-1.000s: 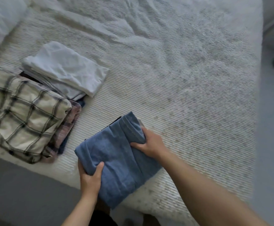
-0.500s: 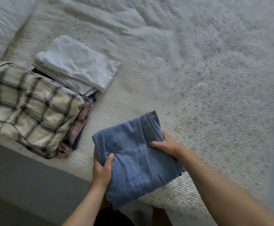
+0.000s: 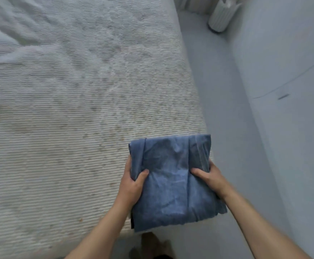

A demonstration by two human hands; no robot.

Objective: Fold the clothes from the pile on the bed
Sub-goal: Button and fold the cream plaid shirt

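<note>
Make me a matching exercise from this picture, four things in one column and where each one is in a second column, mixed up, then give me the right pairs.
Things
1. folded blue garment
2. left hand
3. right hand
4. white ribbed container

Places
A. on the floor, top right, beyond the bed
B. gripping the garment's right edge, thumb on top
C. held by both hands near the bed's right corner
D. gripping the garment's left edge, thumb on top

Pairs: 1-C, 2-D, 3-B, 4-A
</note>
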